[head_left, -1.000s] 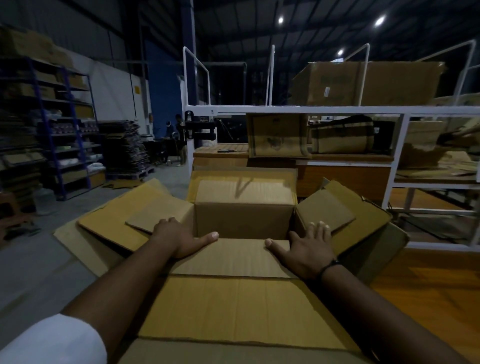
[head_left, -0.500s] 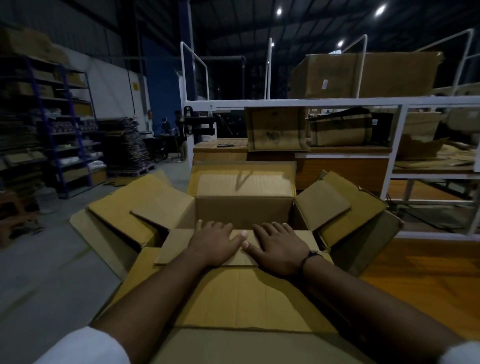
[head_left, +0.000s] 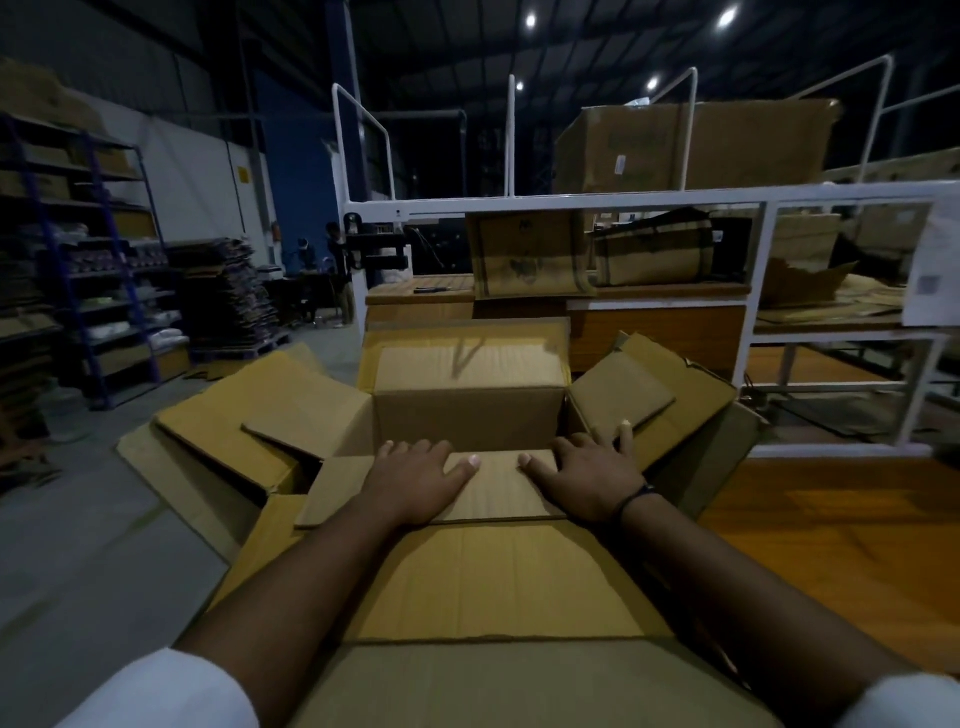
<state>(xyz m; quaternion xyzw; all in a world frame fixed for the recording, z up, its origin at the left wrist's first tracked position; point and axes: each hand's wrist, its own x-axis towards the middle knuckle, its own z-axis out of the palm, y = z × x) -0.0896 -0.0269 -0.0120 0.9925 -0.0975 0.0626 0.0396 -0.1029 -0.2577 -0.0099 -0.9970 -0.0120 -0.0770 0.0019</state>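
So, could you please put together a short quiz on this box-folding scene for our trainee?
1. True or false: the left hand and right hand both rest on the near flap of the cardboard box.
2. Which wrist wears the dark band? A left, B right.
3. Fill in: the side flaps are folded ____.
Key: 1 true; 2 B; 3 outward.
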